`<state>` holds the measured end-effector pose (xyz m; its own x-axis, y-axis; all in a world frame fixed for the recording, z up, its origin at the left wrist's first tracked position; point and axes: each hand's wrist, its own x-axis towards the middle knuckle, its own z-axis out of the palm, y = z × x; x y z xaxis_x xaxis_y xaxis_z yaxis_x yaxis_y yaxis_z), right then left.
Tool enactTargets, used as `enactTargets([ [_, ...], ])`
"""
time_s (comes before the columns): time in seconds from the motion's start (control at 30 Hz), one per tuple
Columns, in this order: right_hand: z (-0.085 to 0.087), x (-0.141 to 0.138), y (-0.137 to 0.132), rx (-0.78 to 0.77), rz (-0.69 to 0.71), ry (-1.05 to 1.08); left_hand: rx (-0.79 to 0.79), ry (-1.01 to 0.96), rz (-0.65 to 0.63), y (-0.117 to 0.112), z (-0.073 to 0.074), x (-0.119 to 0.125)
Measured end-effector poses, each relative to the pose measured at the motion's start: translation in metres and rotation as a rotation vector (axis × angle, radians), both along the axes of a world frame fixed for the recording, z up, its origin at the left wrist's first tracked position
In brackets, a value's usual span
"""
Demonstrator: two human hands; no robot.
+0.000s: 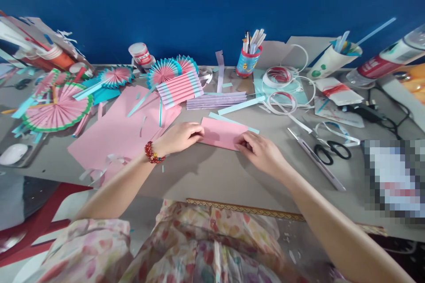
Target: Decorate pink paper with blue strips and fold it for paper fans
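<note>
A folded pink paper sheet with a light blue edge lies flat on the grey table in front of me. My left hand, with a red bead bracelet at the wrist, pinches the sheet's left end with its fingers closed. At the sheet's near right corner my right hand has its fingers pressed together on the paper. Both hands rest on the table.
Large pink sheets lie to the left, with pleated paper fans beyond. A pleated pink stack and lilac strips sit behind. Scissors, a ruler, tape rolls and a pen cup are on the right.
</note>
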<state>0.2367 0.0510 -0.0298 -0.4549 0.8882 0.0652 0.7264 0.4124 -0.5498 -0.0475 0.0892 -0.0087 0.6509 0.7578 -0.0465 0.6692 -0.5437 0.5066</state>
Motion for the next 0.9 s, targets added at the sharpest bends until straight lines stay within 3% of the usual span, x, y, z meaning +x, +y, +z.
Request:
enactTargets([
  [0.9, 0.001, -0.001, 0.001, -0.004, -0.007, 0.02, 0.081, 0.038, 0.01, -0.009, -0.004, 0.004],
])
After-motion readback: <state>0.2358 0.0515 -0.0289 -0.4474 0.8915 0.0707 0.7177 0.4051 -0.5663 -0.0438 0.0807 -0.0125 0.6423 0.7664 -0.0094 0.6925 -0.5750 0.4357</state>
